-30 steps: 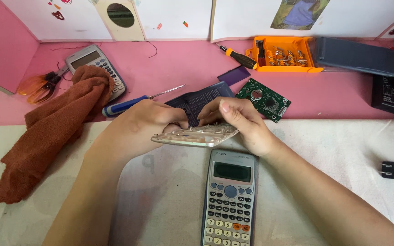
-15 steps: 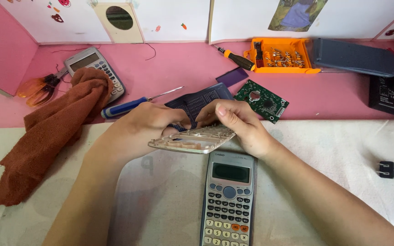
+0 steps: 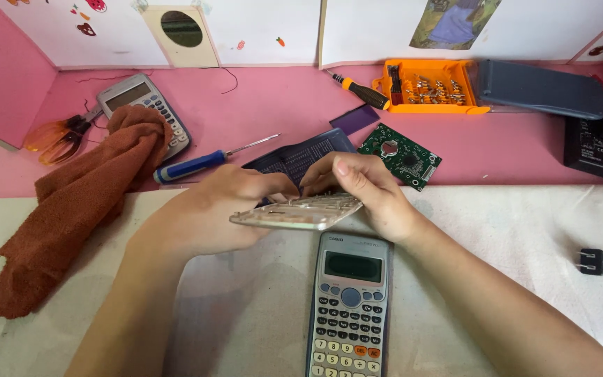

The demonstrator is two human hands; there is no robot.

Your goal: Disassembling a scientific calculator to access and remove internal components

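Head view, looking down on a pink and white work surface. The left hand [image 3: 207,213] and the right hand [image 3: 364,192] together hold a pale, silver-grey calculator shell [image 3: 300,211] just above the white cloth-covered table [image 3: 525,230], each hand closed on one end of it; the left hand grips the left end from beside and beneath, and the right hand curls its fingers [image 3: 333,171] over the far edge. The shell is tilted, its keypad openings facing up and away from the camera. Compared with the frame half a second ago, both hands remain on the shell at much the same spot, and the shell's tilt and the right fingers' grip appear nearly unchanged; whether the piece has been flexed cannot be told. Directly below the hands lies an intact grey calculator [image 3: 350,307], apart from the shell. Behind the hands lies a dark keypad sheet [image 3: 294,157], with a green circuit board [image 3: 400,155] just to its right. A blue-handled screwdriver [image 3: 200,165] lies to the left, near a brown towel [image 3: 71,209] that partly covers a second calculator [image 3: 141,101]. An orange bit case [image 3: 430,87] sits at the back.
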